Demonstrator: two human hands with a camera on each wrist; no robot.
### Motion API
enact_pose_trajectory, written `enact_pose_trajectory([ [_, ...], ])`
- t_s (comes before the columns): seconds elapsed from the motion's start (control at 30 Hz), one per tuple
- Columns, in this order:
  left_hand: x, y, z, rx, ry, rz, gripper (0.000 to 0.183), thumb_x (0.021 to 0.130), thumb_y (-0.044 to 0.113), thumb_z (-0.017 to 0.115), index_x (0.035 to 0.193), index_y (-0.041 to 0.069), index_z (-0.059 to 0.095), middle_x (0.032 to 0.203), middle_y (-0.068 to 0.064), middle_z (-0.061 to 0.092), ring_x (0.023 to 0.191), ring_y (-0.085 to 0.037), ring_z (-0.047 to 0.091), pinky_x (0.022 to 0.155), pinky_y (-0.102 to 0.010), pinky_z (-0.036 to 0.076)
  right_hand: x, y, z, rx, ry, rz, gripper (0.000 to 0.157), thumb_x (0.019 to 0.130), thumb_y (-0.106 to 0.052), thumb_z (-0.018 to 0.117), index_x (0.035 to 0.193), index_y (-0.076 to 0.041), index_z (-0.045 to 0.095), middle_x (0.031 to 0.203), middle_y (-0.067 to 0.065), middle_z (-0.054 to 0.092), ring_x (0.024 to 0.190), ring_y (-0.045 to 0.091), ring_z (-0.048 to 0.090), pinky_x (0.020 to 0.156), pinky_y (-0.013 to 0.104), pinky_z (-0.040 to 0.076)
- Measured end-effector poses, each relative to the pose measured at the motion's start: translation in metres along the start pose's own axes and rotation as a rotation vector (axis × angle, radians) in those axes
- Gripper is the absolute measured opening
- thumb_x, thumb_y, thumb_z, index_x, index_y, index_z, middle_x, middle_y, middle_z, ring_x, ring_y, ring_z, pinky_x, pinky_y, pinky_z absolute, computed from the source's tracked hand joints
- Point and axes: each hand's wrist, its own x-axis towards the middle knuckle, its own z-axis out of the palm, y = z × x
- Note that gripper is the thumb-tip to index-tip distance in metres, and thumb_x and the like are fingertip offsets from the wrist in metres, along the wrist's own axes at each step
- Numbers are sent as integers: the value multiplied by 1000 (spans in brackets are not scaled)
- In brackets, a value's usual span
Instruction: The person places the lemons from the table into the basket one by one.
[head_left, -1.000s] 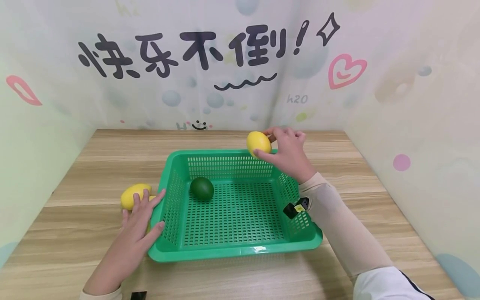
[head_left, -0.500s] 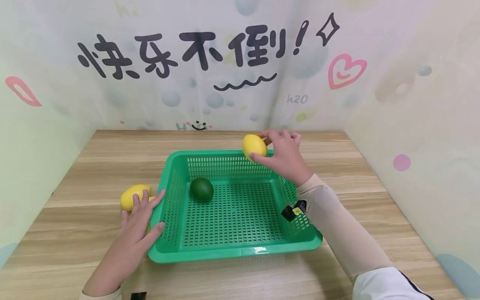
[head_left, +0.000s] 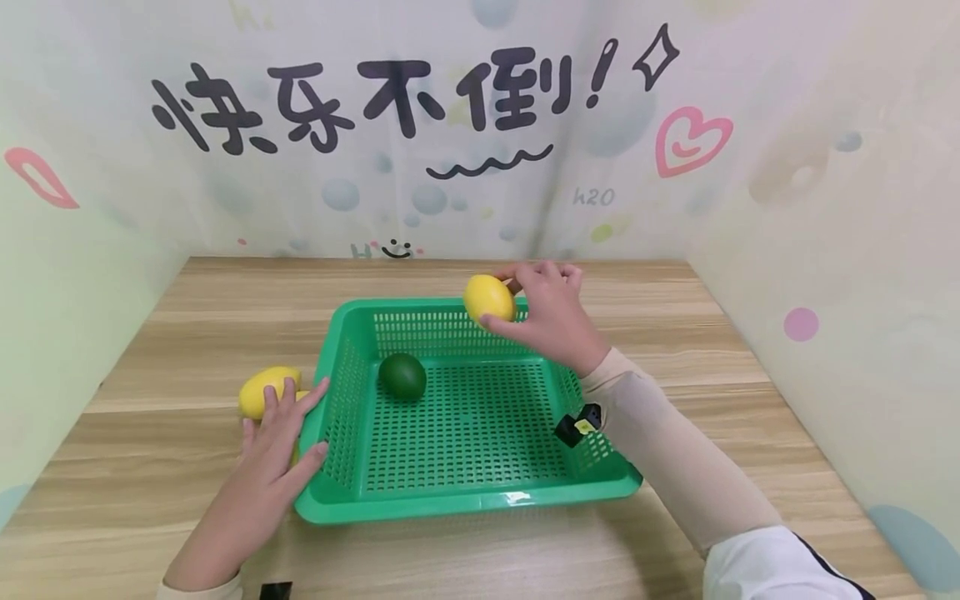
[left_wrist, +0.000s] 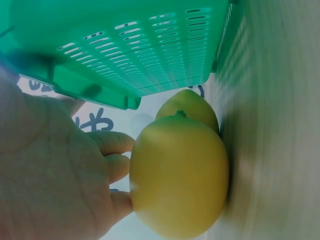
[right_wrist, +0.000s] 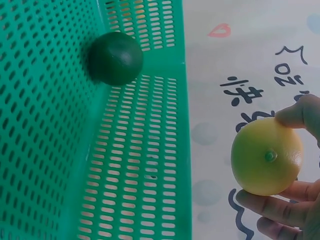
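A wood-grain tabletop (head_left: 705, 333) runs back to a printed wall (head_left: 450, 227), which stands at twelve o'clock. The left hand (head_left: 273, 442) lies at the nine o'clock side of a green perforated basket (head_left: 465, 502), fingers extended and spread, thumb and a fingertip against the rim, curled around nothing. Beside it, outside the basket, an oval lemon (head_left: 264, 392) rests on its side, long axis from eight to two; more yellow shows past the fingers, mostly hidden. The left wrist view shows a nearer lemon (left_wrist: 180, 180) with its stem nub at twelve, overlapping a farther lemon (left_wrist: 192, 104); whether the fingertips touch the nearer one cannot be told. Inside the basket, toward ten o'clock, sits a dark green avocado (head_left: 402, 377). The right hand (head_left: 553, 315) comes in from four o'clock and pinches a raised lemon (head_left: 487, 298), thumb and fingers parted by the fruit's width. This lemon is at twelve o'clock, before the far rim in the head view and apart from it; its long axis tilts from ten to four, nub end facing the right wrist. Beyond, the wall bears black Chinese characters (head_left: 403, 108).
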Motion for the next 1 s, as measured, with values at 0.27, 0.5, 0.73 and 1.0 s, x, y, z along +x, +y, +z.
enact_pose_trajectory([
  [0.27,1,1,-1,17,0,5,64,110,26,49,166,23,19,167,-30,-3,152,-45,-20,113,-70,-20,-2,-7,4,-16,1,-31,55,85,-44,80,125,-9,66,107,4,71,105,24,49,102,56,19],
  [0.5,1,2,-2,31,2,7,64,110,26,49,166,22,20,167,-31,-2,152,-46,-19,113,-70,-19,-1,-8,9,-19,-32,-40,54,86,-44,79,125,-9,66,108,4,69,108,24,49,103,56,19],
  [0.73,0,3,-2,29,7,3,64,109,26,50,166,23,21,167,-31,1,152,-47,-18,113,-70,-18,-1,-11,13,-22,-51,-67,50,85,-42,80,121,-10,68,108,2,71,109,24,50,106,56,17],
  [1.0,-1,3,-1,26,12,1,63,110,26,49,166,22,21,167,-30,1,153,-46,-17,113,-70,-18,-2,-14,17,-20,-101,-96,51,86,-42,78,123,-9,68,104,1,71,113,23,48,106,56,17],
])
